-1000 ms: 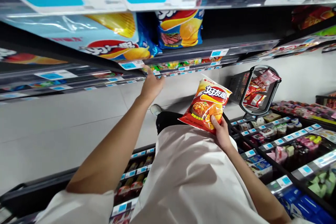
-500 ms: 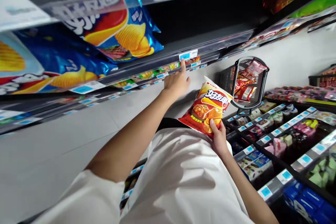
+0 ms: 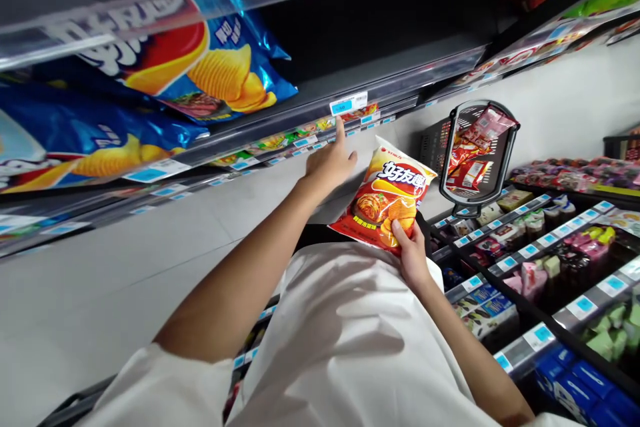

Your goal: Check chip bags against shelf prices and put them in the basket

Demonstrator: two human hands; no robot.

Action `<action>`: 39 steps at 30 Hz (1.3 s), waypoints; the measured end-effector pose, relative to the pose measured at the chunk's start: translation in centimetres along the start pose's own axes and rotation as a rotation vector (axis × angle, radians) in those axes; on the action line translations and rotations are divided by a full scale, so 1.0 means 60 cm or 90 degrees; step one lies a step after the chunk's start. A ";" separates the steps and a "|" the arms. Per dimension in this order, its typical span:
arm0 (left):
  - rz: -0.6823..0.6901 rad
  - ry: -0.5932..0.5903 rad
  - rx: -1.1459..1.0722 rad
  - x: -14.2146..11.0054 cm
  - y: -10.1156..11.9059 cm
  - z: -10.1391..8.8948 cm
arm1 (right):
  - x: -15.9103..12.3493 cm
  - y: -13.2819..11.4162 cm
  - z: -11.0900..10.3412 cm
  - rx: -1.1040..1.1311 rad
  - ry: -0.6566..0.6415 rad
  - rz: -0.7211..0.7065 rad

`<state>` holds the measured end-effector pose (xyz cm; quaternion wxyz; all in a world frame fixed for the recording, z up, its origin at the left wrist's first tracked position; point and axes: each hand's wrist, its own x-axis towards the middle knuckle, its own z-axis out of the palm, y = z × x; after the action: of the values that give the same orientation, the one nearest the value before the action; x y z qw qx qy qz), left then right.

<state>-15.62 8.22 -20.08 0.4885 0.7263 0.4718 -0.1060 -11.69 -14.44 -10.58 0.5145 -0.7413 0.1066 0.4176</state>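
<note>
My left hand (image 3: 330,163) points with its index finger stretched and its thumb apart, holding nothing. The fingertip is just below a white and blue price label (image 3: 349,105) on the shelf edge; whether it touches I cannot tell. In front of my waist, my right hand (image 3: 414,255) grips a red and yellow bag of potato chips (image 3: 383,197) by its lower right corner, thumb on the front. The fingers behind the bag are hidden. Blue bags of potato chips (image 3: 220,67) lie on the shelf to the upper left.
A black shopping basket (image 3: 453,193) with several red and pink packets stands on the light tiled floor (image 3: 165,293), beyond the held bag. Dark shelving (image 3: 415,77) runs across the top. Tiered display bins (image 3: 520,253) with packaged goods line the right side.
The view has shifted slightly, so the shelf bags and the upper label appear farther left. My left hand still points by the price label, and my right hand keeps its grip on the bag.
</note>
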 end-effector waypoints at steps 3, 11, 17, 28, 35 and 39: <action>-0.082 -0.110 -0.249 -0.032 -0.007 0.005 | 0.006 -0.009 -0.005 -0.018 -0.003 -0.003; 0.037 0.149 -0.378 -0.216 -0.055 0.034 | 0.034 -0.033 -0.004 -0.030 -0.025 -0.038; 0.165 0.159 -0.173 -0.285 -0.064 0.029 | 0.044 -0.045 0.007 -0.016 -0.056 -0.040; 0.267 0.165 -0.063 -0.282 -0.075 0.009 | 0.050 -0.046 0.018 0.008 -0.049 -0.036; 0.313 0.125 0.050 -0.279 -0.079 0.002 | 0.053 -0.043 0.030 0.037 -0.029 0.001; 0.315 0.108 0.068 -0.276 -0.080 0.004 | 0.052 -0.040 0.035 0.044 -0.027 -0.002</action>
<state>-28.15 -1.22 -12.96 0.4195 0.8504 0.3131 0.0534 -9.40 -10.71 -11.48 0.5425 -0.7144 0.1087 0.4284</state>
